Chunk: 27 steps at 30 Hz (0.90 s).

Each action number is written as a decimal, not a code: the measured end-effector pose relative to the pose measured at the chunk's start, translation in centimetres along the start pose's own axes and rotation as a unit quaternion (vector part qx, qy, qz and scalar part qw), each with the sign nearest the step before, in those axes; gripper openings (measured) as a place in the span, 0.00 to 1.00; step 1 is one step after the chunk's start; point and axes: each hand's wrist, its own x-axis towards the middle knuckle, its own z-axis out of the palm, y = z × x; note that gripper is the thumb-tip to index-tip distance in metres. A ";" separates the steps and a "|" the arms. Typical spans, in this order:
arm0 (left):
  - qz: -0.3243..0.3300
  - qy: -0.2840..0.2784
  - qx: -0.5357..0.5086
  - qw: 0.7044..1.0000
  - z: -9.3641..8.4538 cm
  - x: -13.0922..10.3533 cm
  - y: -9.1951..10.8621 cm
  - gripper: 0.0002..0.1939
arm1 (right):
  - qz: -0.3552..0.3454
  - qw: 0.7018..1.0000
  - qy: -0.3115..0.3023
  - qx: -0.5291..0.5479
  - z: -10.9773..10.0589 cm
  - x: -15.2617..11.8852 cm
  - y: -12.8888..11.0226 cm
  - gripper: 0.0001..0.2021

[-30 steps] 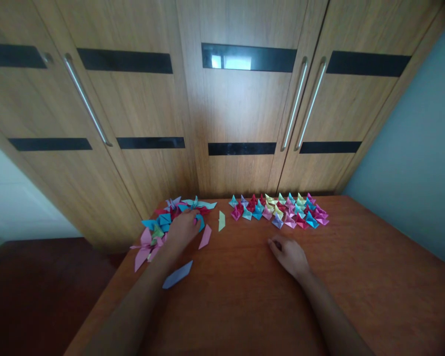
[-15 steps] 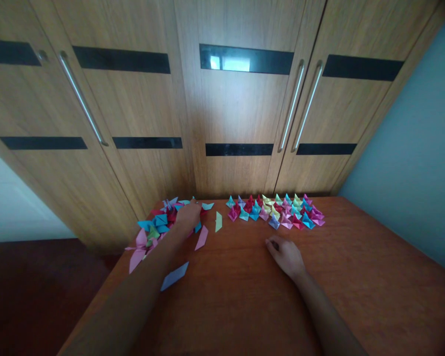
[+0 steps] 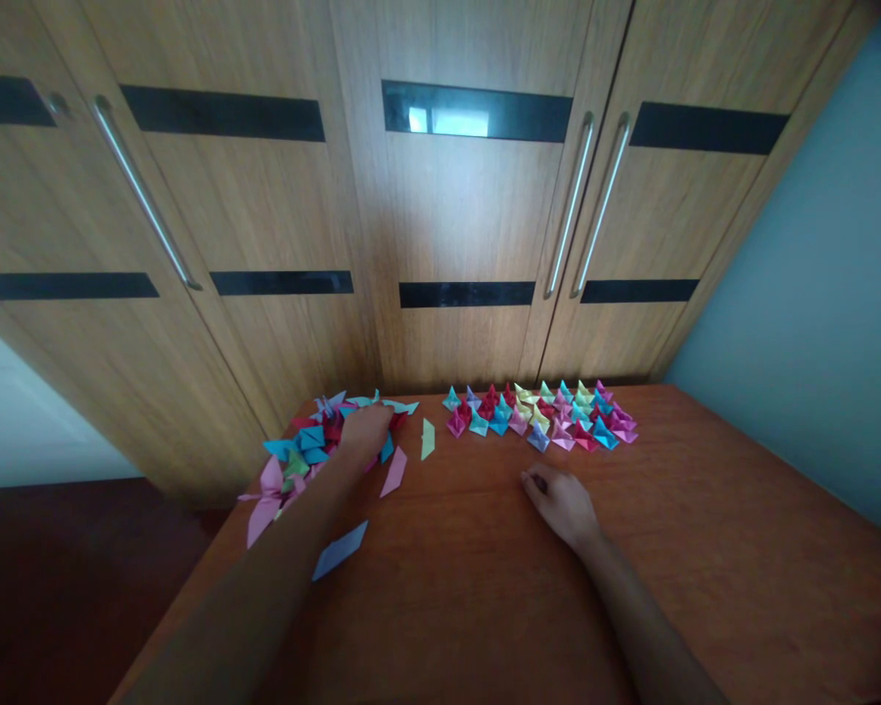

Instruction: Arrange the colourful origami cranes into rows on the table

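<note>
My left hand [image 3: 367,429] reaches into a heap of folded coloured papers [image 3: 312,439] at the table's left back; its fingertips are hidden, so what they hold cannot be made out. Curled on the table at centre right, my right hand [image 3: 560,501] has its thumb and fingers together, and any small thing inside is hidden. Beside the heap lie a flat pink strip [image 3: 394,472], a pale green strip [image 3: 428,439] and a light blue strip [image 3: 340,550]. Behind my right hand, several small folded paper pieces [image 3: 539,416] stand in rows.
The reddish-brown wooden table [image 3: 455,587] reaches back to a wooden wardrobe [image 3: 462,215] with metal handles and dark bands. A pale blue wall [image 3: 800,304] rises on the right. Dark floor [image 3: 80,578] shows past the table's left edge.
The whole view has shifted slightly. My left hand stays over the heap, its fingers hardly moved. My right hand keeps its place and curled shape.
</note>
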 end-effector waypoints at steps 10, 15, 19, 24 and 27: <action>0.032 0.085 -0.055 0.994 -1.5 -2.4 1.3 0.12 | -0.004 1.000 0.000 0.008 0.2 0.1 0.1 0.12; 0.076 0.147 -0.178 0.970 -2.2 -4.1 2.4 0.08 | -0.003 1.000 0.003 0.000 0.1 0.1 0.1 0.13; 0.104 0.130 -0.291 0.942 -1.9 -5.5 4.3 0.07 | 0.001 1.000 0.002 -0.002 -0.1 0.0 -0.1 0.13; 0.132 0.050 -0.358 0.923 -1.5 -7.0 7.9 0.07 | 0.004 1.000 -0.004 0.001 -0.3 0.0 -0.3 0.13; 0.164 0.022 -0.359 0.918 -1.3 -7.1 10.1 0.08 | 0.011 1.000 -0.009 0.003 -0.3 0.0 -0.4 0.13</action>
